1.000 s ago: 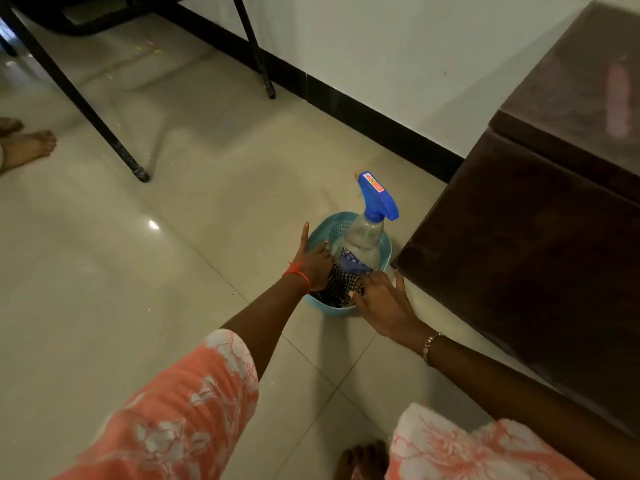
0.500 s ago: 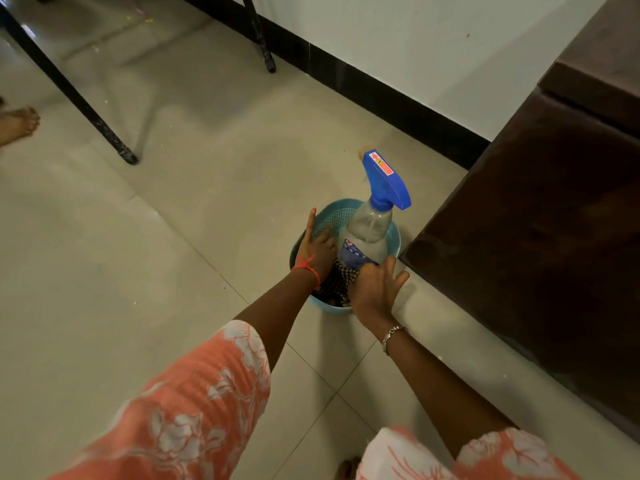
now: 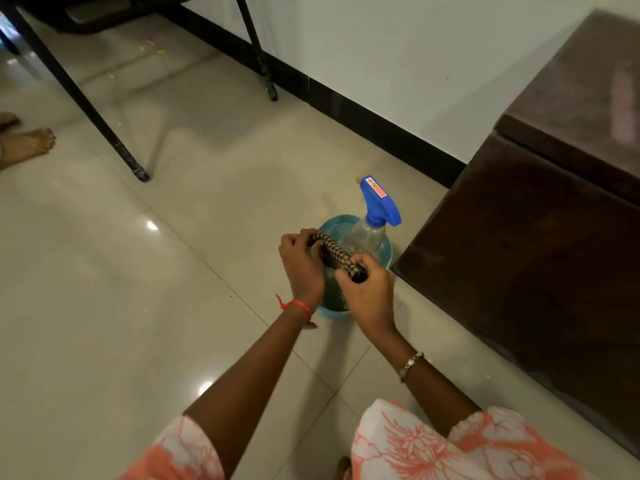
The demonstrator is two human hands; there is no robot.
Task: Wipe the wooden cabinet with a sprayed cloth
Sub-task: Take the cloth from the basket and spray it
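Observation:
A dark checked cloth (image 3: pixel 335 256) is stretched between both hands just above a small teal basket (image 3: pixel 387 251) on the floor. My left hand (image 3: pixel 301 268) grips its far end, my right hand (image 3: pixel 367 294) grips its near end. A clear spray bottle with a blue trigger head (image 3: pixel 375 211) stands upright in the basket, behind the cloth. The dark brown wooden cabinet (image 3: pixel 540 237) stands on the right, close beside the basket. My hands hide most of the basket's inside.
Shiny beige floor tiles (image 3: pixel 138 306) spread to the left. Black metal furniture legs (image 3: pixel 86 105) stand at the back left, another (image 3: pixel 259 64) near the white wall with its black skirting (image 3: pixel 363 109). Someone's bare foot (image 3: pixel 27 143) rests at the far left.
Both hands were down in the basket on the cloth; now they have lifted the cloth out and hold it stretched above the basket. The bottle stays in the basket.

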